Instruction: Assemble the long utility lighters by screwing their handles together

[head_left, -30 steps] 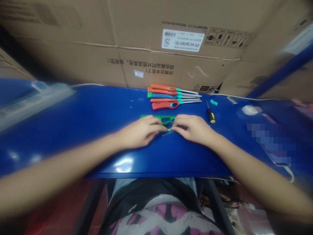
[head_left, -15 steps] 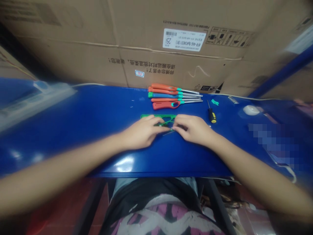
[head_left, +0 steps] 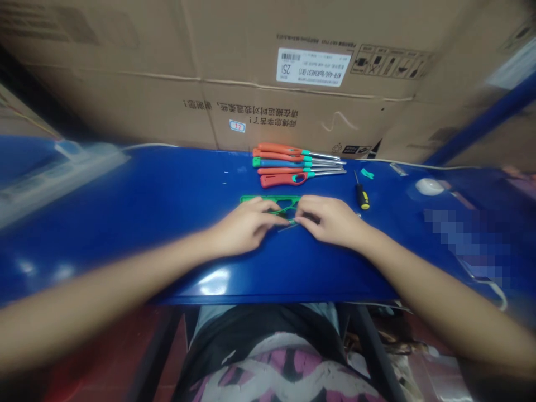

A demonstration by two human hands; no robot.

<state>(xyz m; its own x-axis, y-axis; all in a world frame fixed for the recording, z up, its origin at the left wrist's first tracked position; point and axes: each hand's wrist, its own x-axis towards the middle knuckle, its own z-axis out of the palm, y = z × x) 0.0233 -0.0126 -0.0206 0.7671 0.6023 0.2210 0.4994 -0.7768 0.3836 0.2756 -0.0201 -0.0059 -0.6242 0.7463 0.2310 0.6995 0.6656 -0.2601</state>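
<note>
L hand (head_left: 245, 226) over L end of green lighter-handle shell (head_left: 285, 199), on table (head_left: 192, 195) btwn hands. Lighters (head_left: 282, 163) stacked side by side just behind. R hand (head_left: 330, 220) at shell's R end, thumb/finger tips close; can't tell if either grip is clamped. Screwdriver (head_left: 363, 197) near, to R.
</note>
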